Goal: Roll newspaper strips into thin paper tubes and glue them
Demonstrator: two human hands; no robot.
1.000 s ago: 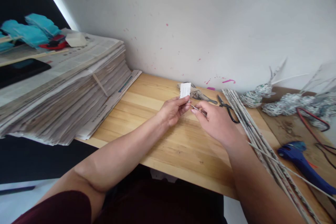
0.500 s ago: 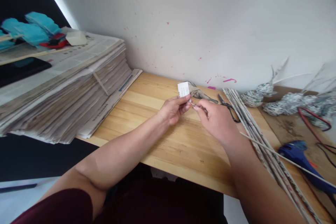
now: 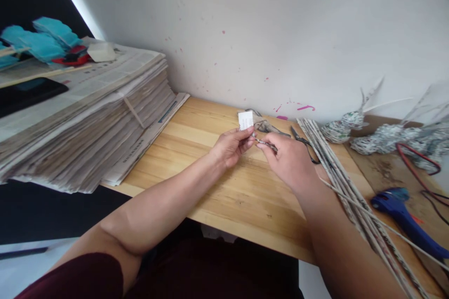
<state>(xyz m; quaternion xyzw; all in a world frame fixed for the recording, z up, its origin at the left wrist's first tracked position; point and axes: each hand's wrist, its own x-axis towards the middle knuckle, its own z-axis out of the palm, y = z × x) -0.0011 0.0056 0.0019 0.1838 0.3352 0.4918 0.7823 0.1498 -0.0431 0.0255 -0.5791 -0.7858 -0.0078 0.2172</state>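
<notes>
L hand (image 3: pixel 229 148)'s pinching white paper slip (image 3: pixel 246 120), flat; R hand (image 3: pixel 293 161)'s gripping thin tube (image 3: pixel 260 141), already rolled, nr tabletop (image 3: pixel 242 196)'s back edge.

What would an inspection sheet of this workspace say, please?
Surface: wooden tabletop, faint dark specks
Job's things: white paper piece; thin patterned strand
Clutter: newspaper stack, scissors, rolled paper sticks, blue glue gun
Hands: left hand pinches the paper piece; right hand grips the strand
Cables: dark cord near the right edge; its ends cannot be made out
Surroundings: pale wall with pink marks
</notes>
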